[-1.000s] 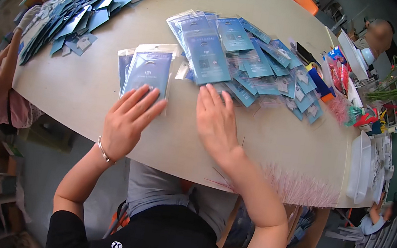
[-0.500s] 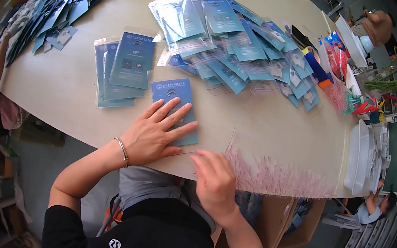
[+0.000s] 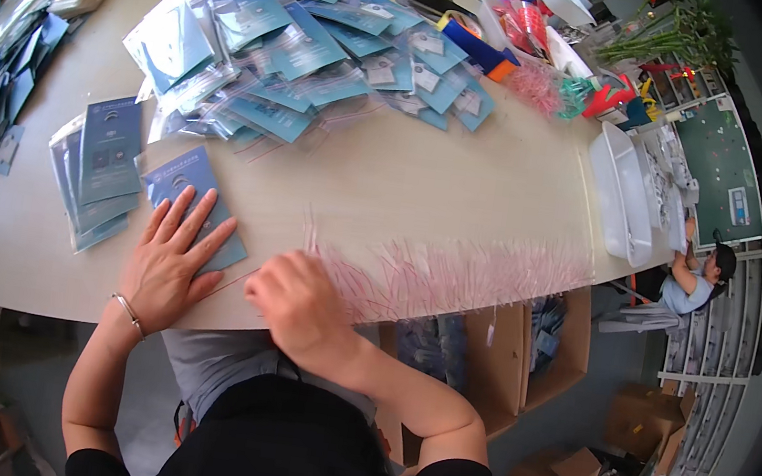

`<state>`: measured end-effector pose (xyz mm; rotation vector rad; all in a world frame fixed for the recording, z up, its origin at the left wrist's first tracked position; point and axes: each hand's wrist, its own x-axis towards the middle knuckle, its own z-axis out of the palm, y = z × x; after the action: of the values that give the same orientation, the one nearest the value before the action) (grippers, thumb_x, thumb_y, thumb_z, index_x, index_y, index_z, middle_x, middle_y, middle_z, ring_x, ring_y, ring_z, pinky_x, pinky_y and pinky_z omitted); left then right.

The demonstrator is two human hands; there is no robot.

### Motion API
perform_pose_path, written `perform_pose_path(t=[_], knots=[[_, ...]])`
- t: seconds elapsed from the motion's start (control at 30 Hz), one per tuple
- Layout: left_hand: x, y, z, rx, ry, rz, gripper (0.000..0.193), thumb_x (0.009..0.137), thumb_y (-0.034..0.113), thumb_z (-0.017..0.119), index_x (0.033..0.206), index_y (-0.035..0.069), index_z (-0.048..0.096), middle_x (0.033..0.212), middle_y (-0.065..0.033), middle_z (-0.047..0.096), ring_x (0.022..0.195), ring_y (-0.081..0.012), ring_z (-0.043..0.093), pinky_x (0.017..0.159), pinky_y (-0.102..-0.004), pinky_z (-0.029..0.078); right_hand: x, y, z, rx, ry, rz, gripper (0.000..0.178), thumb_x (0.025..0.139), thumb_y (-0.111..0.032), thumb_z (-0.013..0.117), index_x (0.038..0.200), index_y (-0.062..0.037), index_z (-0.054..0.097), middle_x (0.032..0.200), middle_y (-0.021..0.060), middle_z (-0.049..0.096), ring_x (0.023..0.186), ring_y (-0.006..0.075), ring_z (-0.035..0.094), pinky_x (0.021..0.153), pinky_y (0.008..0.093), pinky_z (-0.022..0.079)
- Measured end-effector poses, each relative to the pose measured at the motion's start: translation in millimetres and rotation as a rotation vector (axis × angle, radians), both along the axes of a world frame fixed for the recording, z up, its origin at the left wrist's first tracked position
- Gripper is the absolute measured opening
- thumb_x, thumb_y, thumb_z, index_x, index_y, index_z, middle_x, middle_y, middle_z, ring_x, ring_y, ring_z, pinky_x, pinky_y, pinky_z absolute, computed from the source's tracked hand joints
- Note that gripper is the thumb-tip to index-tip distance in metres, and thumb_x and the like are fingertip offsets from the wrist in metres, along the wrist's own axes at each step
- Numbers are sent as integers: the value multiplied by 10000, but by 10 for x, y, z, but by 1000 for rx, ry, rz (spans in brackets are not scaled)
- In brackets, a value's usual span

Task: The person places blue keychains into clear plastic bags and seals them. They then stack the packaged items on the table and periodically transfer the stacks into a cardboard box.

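My left hand (image 3: 169, 253) lies flat with spread fingers on a blue printed card in a clear zip bag (image 3: 187, 176), near the table's front edge. A thin red strand (image 3: 231, 280) runs from beside the left thumb to my right hand (image 3: 297, 302). My right hand is closed in a pinch at the strand's end, slightly blurred, just over the table edge. Left of the bagged card lies a small overlapping stack of similar bagged cards (image 3: 110, 149). Many loose pink-red strands (image 3: 452, 281) lie in a fringe along the edge, right of my right hand.
Farther back spreads a large heap of bagged blue cards (image 3: 309, 50). More cards (image 3: 21, 85) are piled at the far left. A tape dispenser (image 3: 478, 47) and a white tray (image 3: 620, 192) stand on the right. Cardboard boxes (image 3: 504, 360) sit below the edge. Another person (image 3: 698, 280) works at the right.
The view has swung to the right, so the table's contents appear farther left. My left hand stays on the bagged card, and my right hand stays pinched beside it.
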<state>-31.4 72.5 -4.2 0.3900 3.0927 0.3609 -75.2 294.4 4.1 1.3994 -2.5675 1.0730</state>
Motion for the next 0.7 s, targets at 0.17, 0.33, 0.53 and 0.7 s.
perform_pose_path(t=[0.17, 0.33, 0.53, 0.7], knots=[[-11, -7, 44, 6, -22, -21, 638, 879, 318, 607, 1485, 183, 457, 1607, -159, 281, 1494, -370, 218, 1216, -497, 152, -151, -84, -36, 11, 28, -95, 152, 837, -104, 688, 962, -37, 636, 981, 80, 566, 994, 259, 539, 855, 393, 439], [38, -34, 29, 9, -3, -11, 625, 894, 308, 589, 1493, 203, 446, 1609, -143, 284, 1495, -368, 216, 1215, -502, 146, -141, -108, -25, 91, 49, -10, 88, 852, -92, 636, 916, -34, 624, 961, 83, 546, 991, 255, 527, 864, 381, 430], [23, -18, 22, -4, 11, -22, 615, 891, 273, 588, 1486, 189, 454, 1605, -148, 291, 1494, -374, 216, 1215, -501, 148, -170, -99, -19, 119, 75, 8, 97, 862, -102, 593, 876, -9, 619, 958, 98, 554, 985, 266, 525, 867, 384, 429], [-18, 34, 2, -9, 33, 0, 592, 873, 224, 607, 1452, 171, 495, 1587, -148, 328, 1480, -372, 250, 1209, -492, 163, 108, -44, 8, 202, 243, 148, 108, 856, -118, 590, 863, -10, 597, 975, 126, 549, 1035, 287, 520, 942, 427, 410]])
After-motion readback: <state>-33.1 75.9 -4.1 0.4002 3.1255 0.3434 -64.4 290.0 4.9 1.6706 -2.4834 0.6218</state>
